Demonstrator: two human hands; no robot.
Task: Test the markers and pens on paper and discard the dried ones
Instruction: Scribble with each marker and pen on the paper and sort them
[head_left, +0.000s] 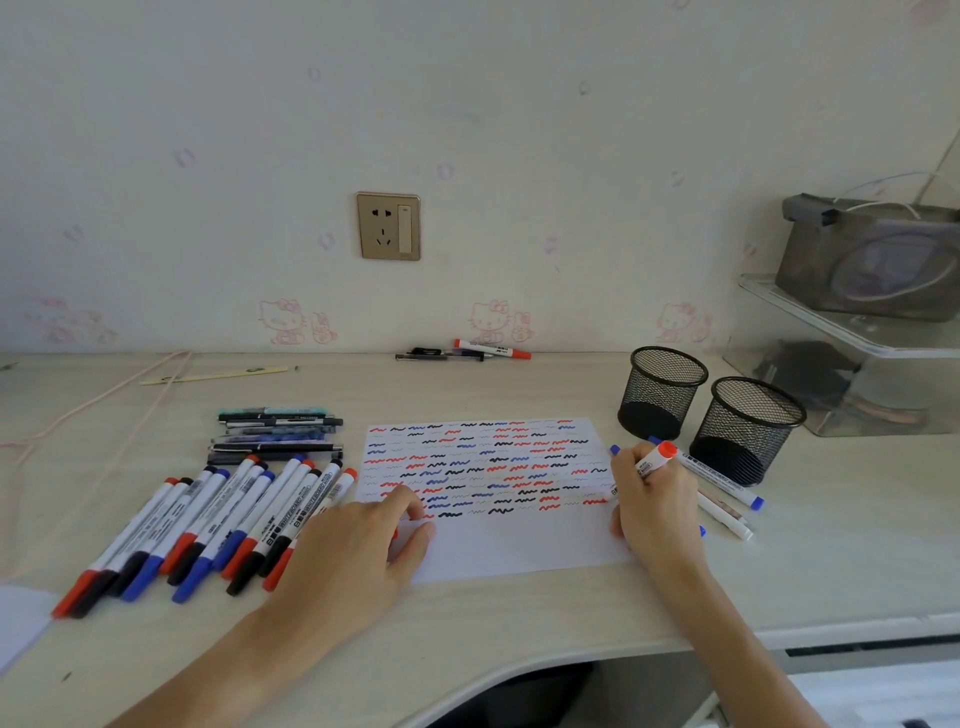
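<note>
Head view shows us the desk (519, 613), its paper (519, 540) scribbled down to a blank front strip. Our left hand (358, 545) presses flat on the paper's left edge beside the marker row (208, 525). Our right hand (652, 499) grips a red-capped marker (655, 462) at the right edge, crowded by loose markers (722, 488) and two mesh cups (701, 415).

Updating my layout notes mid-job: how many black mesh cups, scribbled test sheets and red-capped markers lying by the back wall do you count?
Black mesh cups: 2
Scribbled test sheet: 1
Red-capped marker by the back wall: 1
Total: 4
</note>
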